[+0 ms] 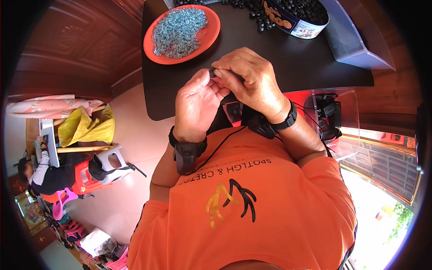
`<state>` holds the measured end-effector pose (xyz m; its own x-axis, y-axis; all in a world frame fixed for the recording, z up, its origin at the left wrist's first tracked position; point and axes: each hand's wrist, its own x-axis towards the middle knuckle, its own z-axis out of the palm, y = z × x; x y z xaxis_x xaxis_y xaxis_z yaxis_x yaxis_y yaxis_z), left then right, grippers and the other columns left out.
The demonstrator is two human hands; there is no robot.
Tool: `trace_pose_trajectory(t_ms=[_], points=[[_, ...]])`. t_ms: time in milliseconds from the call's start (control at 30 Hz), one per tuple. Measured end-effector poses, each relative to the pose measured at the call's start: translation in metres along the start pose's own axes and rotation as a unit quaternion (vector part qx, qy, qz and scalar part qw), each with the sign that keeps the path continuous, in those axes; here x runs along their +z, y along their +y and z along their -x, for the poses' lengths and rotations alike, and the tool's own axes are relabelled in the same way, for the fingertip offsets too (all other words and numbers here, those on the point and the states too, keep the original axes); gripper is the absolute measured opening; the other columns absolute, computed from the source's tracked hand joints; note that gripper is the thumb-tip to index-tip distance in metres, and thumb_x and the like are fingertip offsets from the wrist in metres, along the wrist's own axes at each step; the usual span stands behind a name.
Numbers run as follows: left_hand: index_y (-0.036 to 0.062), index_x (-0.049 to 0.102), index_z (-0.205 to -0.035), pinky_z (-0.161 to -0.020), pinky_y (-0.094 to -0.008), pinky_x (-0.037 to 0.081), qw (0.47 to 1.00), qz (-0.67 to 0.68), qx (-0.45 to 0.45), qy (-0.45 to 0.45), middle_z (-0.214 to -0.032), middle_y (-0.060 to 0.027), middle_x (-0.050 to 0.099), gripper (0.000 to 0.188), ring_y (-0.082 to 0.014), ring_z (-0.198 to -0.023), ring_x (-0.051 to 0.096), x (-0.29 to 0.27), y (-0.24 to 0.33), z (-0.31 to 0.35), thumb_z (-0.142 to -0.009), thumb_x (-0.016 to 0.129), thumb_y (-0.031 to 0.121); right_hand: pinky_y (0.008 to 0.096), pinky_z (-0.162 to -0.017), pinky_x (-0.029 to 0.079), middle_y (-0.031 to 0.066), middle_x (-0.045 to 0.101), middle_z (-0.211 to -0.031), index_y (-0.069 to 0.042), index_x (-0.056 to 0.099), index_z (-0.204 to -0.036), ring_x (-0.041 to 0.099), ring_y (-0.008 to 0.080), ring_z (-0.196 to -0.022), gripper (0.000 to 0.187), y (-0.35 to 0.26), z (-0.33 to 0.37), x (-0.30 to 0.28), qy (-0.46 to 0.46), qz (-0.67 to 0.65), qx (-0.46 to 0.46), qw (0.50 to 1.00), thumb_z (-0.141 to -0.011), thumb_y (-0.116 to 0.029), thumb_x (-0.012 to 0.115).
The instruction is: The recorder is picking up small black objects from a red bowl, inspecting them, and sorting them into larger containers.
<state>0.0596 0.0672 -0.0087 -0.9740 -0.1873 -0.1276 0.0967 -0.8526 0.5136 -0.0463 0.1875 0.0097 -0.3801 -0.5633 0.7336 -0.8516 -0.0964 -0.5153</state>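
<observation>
My two hands meet above the near edge of the black table (180, 92). Between their fingertips is a small black piece (213, 73), perhaps a cap like those in the tin; its exact form is too small to make out. My left hand (196, 105) is turned palm up, its thumb against the piece and its other fingers curled. From the right, my right hand (252, 76) pinches the same piece between thumb and forefinger. Beyond my left hand, an orange plate (211, 38) carries a heap of tiny clear, ring-like pieces (177, 33).
A round tin (308, 31) full of small black pieces stands at the far right, with loose black pieces (261, 24) beside it. Next to it is a translucent plastic bin (355, 54). Off to the left, another person (49, 171) sits at a table.
</observation>
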Motion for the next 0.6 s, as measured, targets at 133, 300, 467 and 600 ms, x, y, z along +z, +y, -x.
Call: trace_pose_trajectory(t_ms=[133,300,467,600], points=[[0.0021,0.054,-0.102,-0.094,-0.0375,0.041,0.996,0.067,-0.04,0.036,-0.104,-0.0085,0.054,0.02,-0.0193,-0.1,0.051,0.007,-0.001,-0.003,-0.097,0.045,0.02,0.0328,-0.067,0.052,0.0092,0.066,-0.086,-0.004,0.066,-0.092,0.064,0.0248,-0.078,0.026,-0.006,0.003,0.001,0.011,0.028,-0.007,1.0,-0.069,-0.007,0.077],[0.0005,0.053,-0.108,-0.097,-0.0379,0.039,0.992,0.108,-0.063,-0.028,-0.11,-0.0088,0.054,0.023,-0.0203,-0.105,0.05,0.008,-0.003,-0.002,-0.097,0.043,0.018,0.0327,-0.066,0.052,0.0085,0.066,-0.088,-0.005,0.065,-0.096,0.063,0.0238,-0.077,0.033,-0.007,0.007,0.001,0.024,0.048,-0.006,0.999,-0.067,-0.008,0.079],[0.0011,0.053,-0.109,-0.097,-0.037,0.039,0.99,0.111,-0.061,-0.054,-0.11,-0.0084,0.054,0.023,-0.0188,-0.106,0.05,0.007,-0.005,-0.002,-0.098,0.042,0.018,0.0346,-0.069,0.055,0.006,0.065,-0.084,-0.006,0.066,-0.094,0.063,0.0247,-0.08,0.032,-0.01,0.009,0.001,0.033,0.053,0.006,0.998,-0.065,-0.006,0.077],[0.0019,0.053,-0.107,-0.097,-0.0361,0.039,0.993,0.107,-0.056,-0.005,-0.109,-0.0076,0.054,0.022,-0.0176,-0.105,0.05,0.011,-0.006,-0.001,-0.098,0.042,0.018,0.0338,-0.068,0.055,0.0059,0.065,-0.085,-0.006,0.066,-0.094,0.064,0.0245,-0.081,0.031,-0.006,0.01,0.003,0.034,0.074,-0.012,0.997,-0.065,-0.006,0.077]])
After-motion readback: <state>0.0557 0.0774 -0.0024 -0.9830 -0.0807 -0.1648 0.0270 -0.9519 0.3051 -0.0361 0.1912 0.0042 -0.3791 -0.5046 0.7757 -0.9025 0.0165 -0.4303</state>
